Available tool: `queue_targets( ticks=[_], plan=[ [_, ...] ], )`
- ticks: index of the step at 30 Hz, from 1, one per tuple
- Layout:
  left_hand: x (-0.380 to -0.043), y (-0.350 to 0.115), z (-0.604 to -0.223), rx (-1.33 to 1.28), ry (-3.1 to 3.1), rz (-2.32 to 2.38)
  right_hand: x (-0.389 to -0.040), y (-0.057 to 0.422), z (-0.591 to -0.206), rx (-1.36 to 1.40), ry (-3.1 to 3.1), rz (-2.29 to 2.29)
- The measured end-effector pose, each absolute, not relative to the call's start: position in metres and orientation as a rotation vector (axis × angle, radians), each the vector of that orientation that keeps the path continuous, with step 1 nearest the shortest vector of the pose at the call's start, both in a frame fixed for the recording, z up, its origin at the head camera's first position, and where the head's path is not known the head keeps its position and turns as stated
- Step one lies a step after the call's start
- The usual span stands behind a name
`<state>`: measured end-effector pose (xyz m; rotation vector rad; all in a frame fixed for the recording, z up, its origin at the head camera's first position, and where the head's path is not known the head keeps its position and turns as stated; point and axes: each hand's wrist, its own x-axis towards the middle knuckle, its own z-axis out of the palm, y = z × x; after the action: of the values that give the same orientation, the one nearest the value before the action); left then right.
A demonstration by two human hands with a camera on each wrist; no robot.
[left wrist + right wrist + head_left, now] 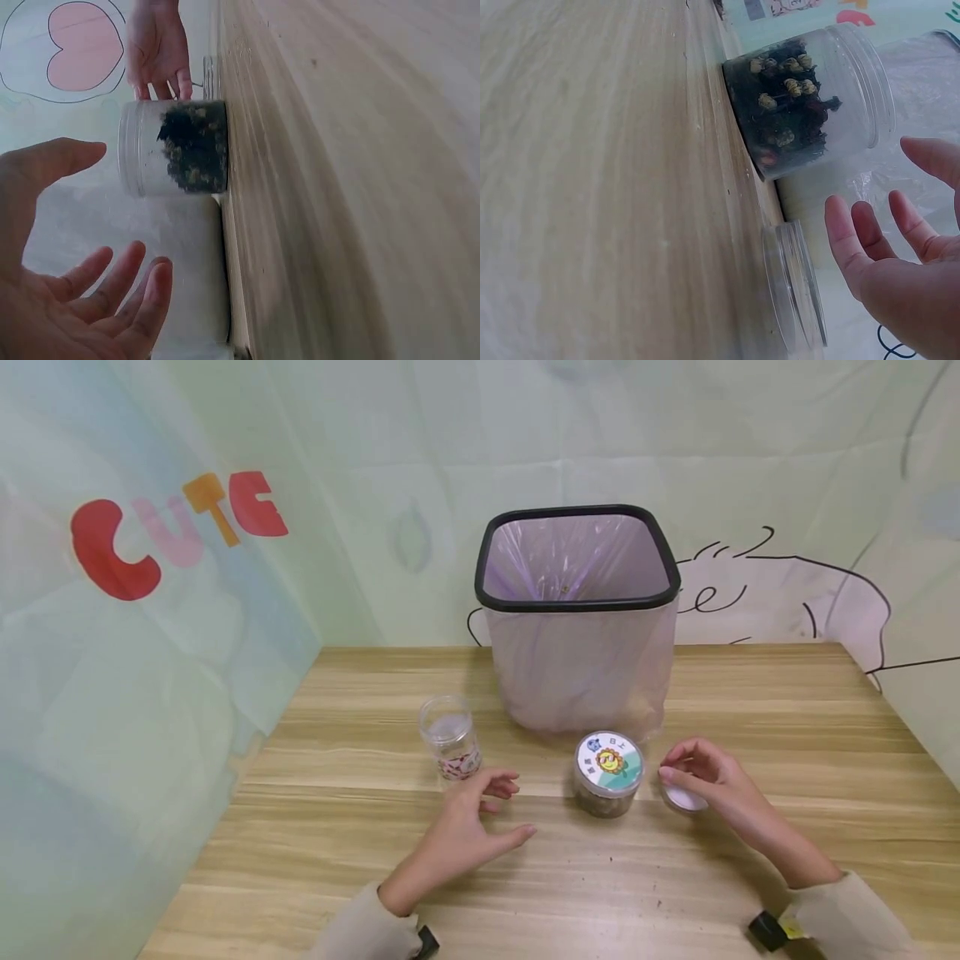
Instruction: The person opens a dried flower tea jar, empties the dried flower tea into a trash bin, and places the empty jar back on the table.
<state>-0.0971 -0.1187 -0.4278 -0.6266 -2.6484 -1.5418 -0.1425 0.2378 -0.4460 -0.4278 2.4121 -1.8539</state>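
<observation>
A clear plastic jar [604, 797] of dark dried leaves and small pale dried flowers [795, 86] stands upright between the hands, its top [609, 762] printed with a smiling sunflower. My left hand [468, 822] hovers left of it, thumb and fingers apart, holding nothing. Behind those fingers stands a clear cup [452, 737] with a red-and-white pattern near its base. My right hand [705, 777] is to the jar's right, over a round clear lid [686, 799] on the table. Its fingers are loosely bent and apart from the lid in the right wrist view.
A bin [581, 668] with a black rim and a pale purple liner stands behind the jar, near the back of the wooden table [570, 893]. A printed cloth backdrop [375, 485] rises behind and at the left. Small dark crumbs lie in front of the jar.
</observation>
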Motion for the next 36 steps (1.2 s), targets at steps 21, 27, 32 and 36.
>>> queue_targets(
  ticks=[21, 27, 32, 36],
  plan=[
    [-0.127, -0.048, -0.433, -0.524, -2.729, -1.593, -0.142, 0.238, -0.446, -0.427, 2.43, -1.858],
    [-0.132, -0.033, -0.436, -0.498, -2.748, -1.558, -0.143, 0.238, -0.445, -0.411, 2.433, -1.851],
    [-0.137, -0.024, -0.439, -0.454, -2.756, -1.592, -0.144, 0.238, -0.445, -0.411, 2.44, -1.851],
    [-0.14, -0.019, -0.443, -0.417, -2.774, -1.604, -0.145, 0.239, -0.444, -0.403, 2.451, -1.834]
  ],
)
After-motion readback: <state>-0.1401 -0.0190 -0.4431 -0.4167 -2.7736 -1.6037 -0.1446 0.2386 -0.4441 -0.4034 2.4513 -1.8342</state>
